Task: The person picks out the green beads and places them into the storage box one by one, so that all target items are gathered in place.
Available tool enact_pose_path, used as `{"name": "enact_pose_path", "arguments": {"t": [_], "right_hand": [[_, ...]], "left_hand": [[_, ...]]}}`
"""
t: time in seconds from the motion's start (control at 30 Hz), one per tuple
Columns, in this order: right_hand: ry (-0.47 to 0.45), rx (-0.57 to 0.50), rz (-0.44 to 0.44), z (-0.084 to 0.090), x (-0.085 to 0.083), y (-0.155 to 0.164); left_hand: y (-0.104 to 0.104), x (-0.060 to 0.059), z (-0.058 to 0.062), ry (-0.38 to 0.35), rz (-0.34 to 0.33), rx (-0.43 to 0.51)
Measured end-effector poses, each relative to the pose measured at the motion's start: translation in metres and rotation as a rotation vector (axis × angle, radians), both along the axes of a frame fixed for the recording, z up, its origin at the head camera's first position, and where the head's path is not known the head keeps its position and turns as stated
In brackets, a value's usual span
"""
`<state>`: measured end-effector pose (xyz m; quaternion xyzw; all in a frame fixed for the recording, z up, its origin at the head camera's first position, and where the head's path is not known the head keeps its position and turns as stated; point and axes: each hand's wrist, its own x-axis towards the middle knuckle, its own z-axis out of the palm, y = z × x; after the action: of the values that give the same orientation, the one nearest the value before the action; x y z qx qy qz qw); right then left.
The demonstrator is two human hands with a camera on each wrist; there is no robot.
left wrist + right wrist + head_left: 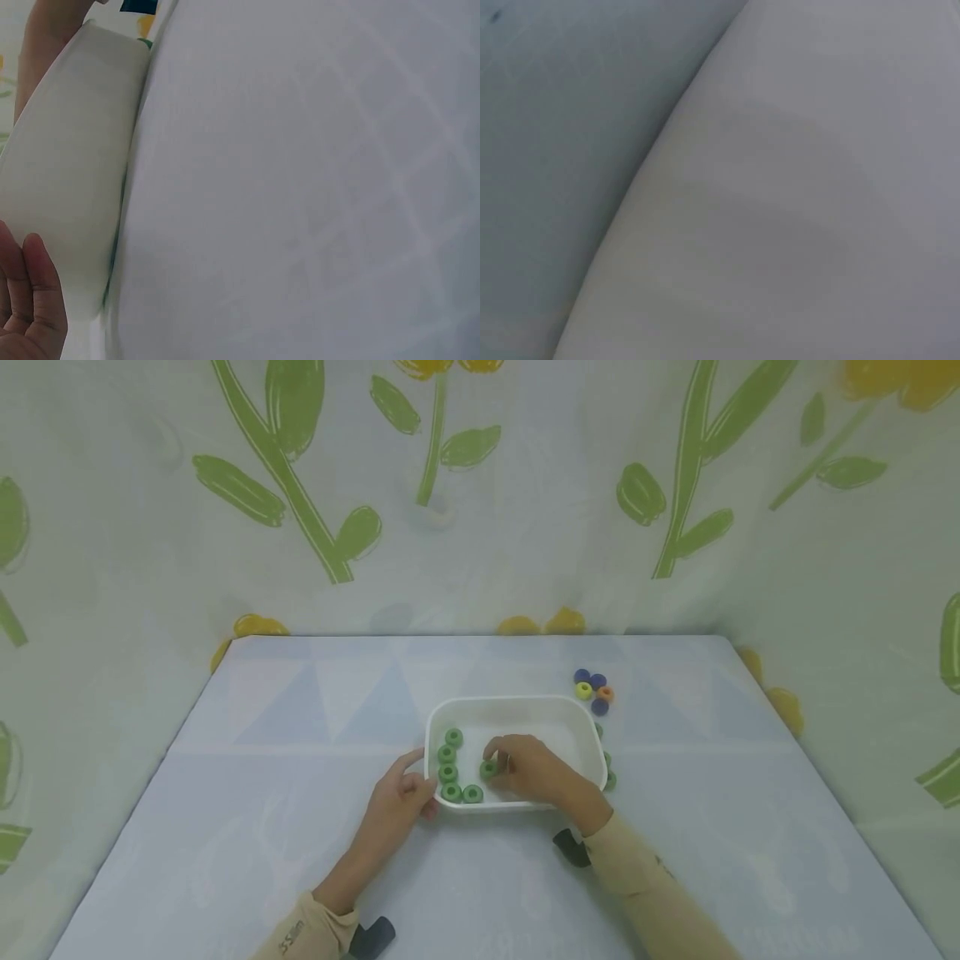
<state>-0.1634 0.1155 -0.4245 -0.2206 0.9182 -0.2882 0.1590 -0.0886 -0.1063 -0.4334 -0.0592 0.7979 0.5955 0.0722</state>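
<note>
A white plastic tray (517, 701) stands on the table in the head view. Its left end is held by my left hand (397, 797), thumb at the rim near the front corner; in the left wrist view the fingers (45, 289) rest against the outer wall. Over the tray's middle, my right hand (534, 768) pinches a round green bead (488, 769) between thumb and fingertips, close over the floor. Several more green beads (447, 773) line the tray's left side and bend round its front left corner. Only pale surfaces show in the right wrist view, without the hand.
Beyond the tray's back right corner lies a loose group of purple beads (597, 681), a yellow bead (583, 691) and an orange bead (606, 694). Several green beads (611, 780) sit along the tray's right outer wall, partly hidden. A flower-patterned cloth (480, 552) hangs behind the table.
</note>
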Motion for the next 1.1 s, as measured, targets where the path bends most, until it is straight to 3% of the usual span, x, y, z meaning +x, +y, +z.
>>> {"name": "enact_pose_path", "arguments": {"t": [1.1], "right_hand": [[-0.023, 0.016, 0.088, 0.007, 0.004, -0.016]], "left_hand": [[-0.001, 0.000, 0.000, -0.002, 0.004, 0.011]]}}
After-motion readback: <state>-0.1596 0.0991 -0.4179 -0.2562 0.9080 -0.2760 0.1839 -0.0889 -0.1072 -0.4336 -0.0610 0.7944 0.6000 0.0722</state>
